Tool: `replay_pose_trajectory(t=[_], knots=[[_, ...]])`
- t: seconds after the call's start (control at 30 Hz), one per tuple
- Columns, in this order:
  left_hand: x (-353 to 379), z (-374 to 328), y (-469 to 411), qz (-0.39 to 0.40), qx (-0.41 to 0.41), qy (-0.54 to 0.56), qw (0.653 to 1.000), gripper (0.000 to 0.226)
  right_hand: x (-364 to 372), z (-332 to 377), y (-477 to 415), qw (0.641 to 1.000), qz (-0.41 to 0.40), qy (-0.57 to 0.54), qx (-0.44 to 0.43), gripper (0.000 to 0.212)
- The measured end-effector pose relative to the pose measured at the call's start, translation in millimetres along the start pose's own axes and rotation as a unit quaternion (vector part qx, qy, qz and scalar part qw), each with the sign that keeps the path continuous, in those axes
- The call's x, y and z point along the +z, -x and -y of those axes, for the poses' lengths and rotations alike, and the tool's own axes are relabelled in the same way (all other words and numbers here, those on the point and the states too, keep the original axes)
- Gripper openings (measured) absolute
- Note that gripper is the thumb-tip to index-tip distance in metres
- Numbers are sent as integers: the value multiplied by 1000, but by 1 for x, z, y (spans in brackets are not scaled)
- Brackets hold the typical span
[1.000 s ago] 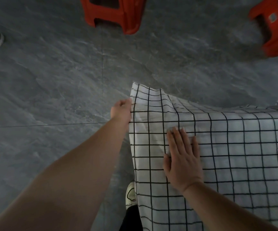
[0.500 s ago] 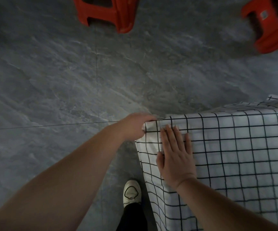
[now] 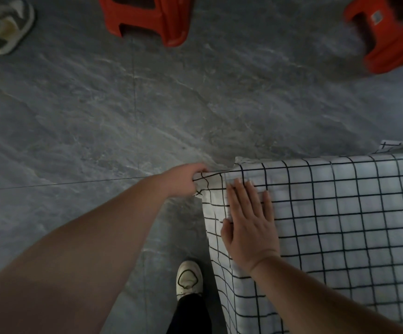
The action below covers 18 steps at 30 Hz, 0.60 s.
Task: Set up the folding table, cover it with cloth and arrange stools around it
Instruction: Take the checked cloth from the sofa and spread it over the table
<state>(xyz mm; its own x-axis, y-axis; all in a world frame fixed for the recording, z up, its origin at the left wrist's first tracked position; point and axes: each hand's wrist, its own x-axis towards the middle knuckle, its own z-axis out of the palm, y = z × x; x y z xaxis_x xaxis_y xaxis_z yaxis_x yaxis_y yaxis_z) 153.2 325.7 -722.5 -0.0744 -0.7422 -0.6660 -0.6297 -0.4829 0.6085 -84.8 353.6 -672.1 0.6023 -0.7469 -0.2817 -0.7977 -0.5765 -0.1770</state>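
Observation:
A white cloth with a black grid (image 3: 345,213) covers the table at the lower right and hangs over its left edge and corner. My left hand (image 3: 181,179) pinches the cloth's corner just off the table's far-left corner. My right hand (image 3: 248,222) lies flat, fingers spread, on the cloth near that corner. The table itself is hidden under the cloth. One red plastic stool (image 3: 152,18) stands at the top centre and another red stool (image 3: 388,32) at the top right, both partly cut off by the frame.
The floor is dark grey stone-look tile (image 3: 99,116). A grey and white sandal (image 3: 5,27) lies at the top left. My white shoe and dark trouser leg (image 3: 188,280) stand beside the table's left edge.
The raised flap of cloth at the corner has come down over the table edge. My left hand has moved toward the corner and closed on the cloth; my right hand stays flat.

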Motion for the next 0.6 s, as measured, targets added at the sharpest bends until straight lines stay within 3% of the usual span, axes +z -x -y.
replay_pose_trajectory(t=[0.1, 0.2, 0.27, 0.3, 0.33, 0.37, 0.4, 0.43, 0.53, 0.6], knots=[[-6, 1, -4, -30, -10, -105, 994, 24, 0, 0, 0, 1000, 1, 1, -1, 75], [1, 4, 0, -183, -26, -171, 968, 23, 0, 0, 0, 1000, 1, -2, 1, 75], [17, 7, 3, -309, -113, -68, 942, 36, 0, -1, 0, 1000, 1, -1, 5, 75], [23, 7, 4, -345, -204, 67, 914, 45, 0, 0, 0, 1000, 4, 3, 5, 75], [26, 5, 5, -350, -309, 251, 848, 48, 1, 0, 1, 1000, 6, 5, 4, 75], [29, 3, 7, -313, -371, 432, 760, 40, 1, 0, 1, 1000, 6, 7, 4, 75], [31, 0, 8, -252, -387, 574, 677, 24, 1, 0, 1, 1000, 5, 8, 4, 75], [31, -5, 11, -207, -384, 640, 633, 21, 0, 0, 1, 1000, 4, 8, 3, 75], [21, -10, 14, -140, -328, 658, 663, 53, 0, 1, 1, 1000, 2, 9, 2, 76], [8, -14, 12, -98, -282, 647, 702, 56, 0, 0, 1, 1000, 4, 8, 1, 76]])
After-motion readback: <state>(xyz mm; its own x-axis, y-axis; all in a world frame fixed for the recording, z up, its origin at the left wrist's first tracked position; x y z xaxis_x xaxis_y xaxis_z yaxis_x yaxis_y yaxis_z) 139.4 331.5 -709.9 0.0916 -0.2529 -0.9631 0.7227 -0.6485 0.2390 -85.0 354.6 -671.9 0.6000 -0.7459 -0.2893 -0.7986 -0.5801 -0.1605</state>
